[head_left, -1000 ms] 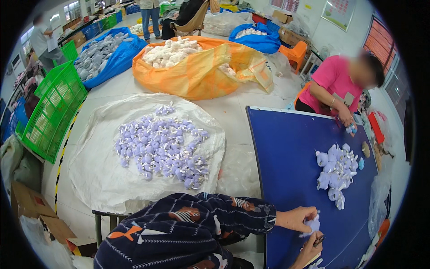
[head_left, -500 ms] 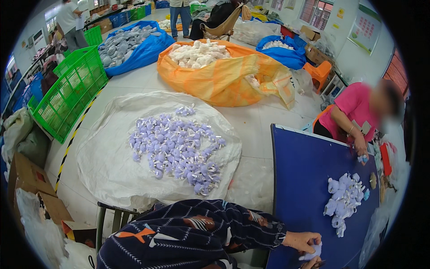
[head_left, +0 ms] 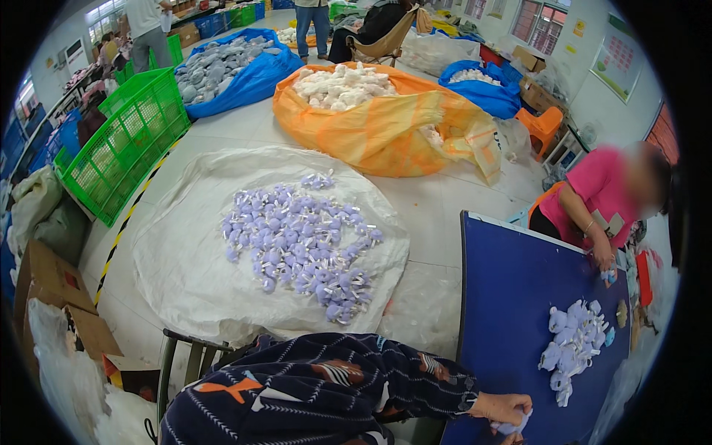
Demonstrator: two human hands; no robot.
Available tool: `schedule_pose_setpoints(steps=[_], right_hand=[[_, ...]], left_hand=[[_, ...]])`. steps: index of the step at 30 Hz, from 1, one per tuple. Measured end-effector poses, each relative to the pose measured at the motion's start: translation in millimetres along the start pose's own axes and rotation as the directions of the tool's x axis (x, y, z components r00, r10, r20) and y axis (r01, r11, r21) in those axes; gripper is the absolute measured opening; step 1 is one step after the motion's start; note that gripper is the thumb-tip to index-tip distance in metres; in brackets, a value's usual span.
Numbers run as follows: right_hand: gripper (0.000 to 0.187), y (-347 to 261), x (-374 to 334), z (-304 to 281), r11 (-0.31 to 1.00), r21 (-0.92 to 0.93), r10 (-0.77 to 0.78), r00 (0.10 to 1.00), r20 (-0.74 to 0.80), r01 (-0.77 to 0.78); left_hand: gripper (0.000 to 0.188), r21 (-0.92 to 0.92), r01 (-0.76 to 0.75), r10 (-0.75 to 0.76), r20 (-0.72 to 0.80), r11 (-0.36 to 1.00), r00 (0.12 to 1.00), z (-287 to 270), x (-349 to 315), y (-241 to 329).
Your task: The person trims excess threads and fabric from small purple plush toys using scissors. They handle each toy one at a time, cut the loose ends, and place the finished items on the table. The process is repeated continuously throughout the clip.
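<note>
A lilac toy (head_left: 516, 426) is over the near end of the blue table (head_left: 504, 319), pinched in the curled fingers of the left hand (head_left: 506, 408). The right hand (head_left: 512, 439) is beside it (mostly cut off, so I cannot tell its grip). Beyond lies a lilac pile (head_left: 569, 347); past that, a co-worker (head_left: 597, 189) in pink.

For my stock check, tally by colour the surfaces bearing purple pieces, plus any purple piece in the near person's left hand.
White sheet: 1
Blue table: 1
Purple piece in the left hand: 1
Total: 3
</note>
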State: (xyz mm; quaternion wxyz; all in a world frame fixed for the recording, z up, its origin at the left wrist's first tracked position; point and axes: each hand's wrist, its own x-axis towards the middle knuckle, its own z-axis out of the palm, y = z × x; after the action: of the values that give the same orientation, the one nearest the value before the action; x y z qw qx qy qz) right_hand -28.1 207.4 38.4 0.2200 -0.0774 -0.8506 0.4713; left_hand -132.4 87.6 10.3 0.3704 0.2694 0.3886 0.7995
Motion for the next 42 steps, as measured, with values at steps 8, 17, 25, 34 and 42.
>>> schedule_pose_setpoints(steps=[8,17,25,34,42], right_hand=[[0.016,0.2,-2.7,1.5,0.984,-0.134,-0.138,0.982,-0.131,0.120],[0.018,-67.0,-13.1,23.0,0.829,-0.528,-0.221,0.975,-0.007,0.184],[0.013,-12.9,4.2,27.2,0.929,0.220,0.308,0.951,-0.016,-0.297],[0.017,-18.2,-0.9,14.4,0.964,0.218,0.160,0.986,-0.036,-0.149],[0.020,-10.1,1.2,10.2,0.983,0.138,0.118,0.993,0.003,-0.117]], left_hand=[[0.026,0.092,-0.208,0.199,0.093,0.974,0.976,-1.6,8.1,-9.6],[0.019,-0.141,0.075,-0.083,-0.048,0.987,0.995,3.4,5.7,-9.1],[0.018,-0.221,-0.064,0.042,-0.103,0.973,0.994,-6.3,-11.2,17.7],[0.027,0.096,0.056,-0.061,0.055,0.994,0.997,3.2,-15.9,29.1],[0.031,0.213,0.078,-0.085,0.024,0.974,0.996,6.9,-20.2,36.5]])
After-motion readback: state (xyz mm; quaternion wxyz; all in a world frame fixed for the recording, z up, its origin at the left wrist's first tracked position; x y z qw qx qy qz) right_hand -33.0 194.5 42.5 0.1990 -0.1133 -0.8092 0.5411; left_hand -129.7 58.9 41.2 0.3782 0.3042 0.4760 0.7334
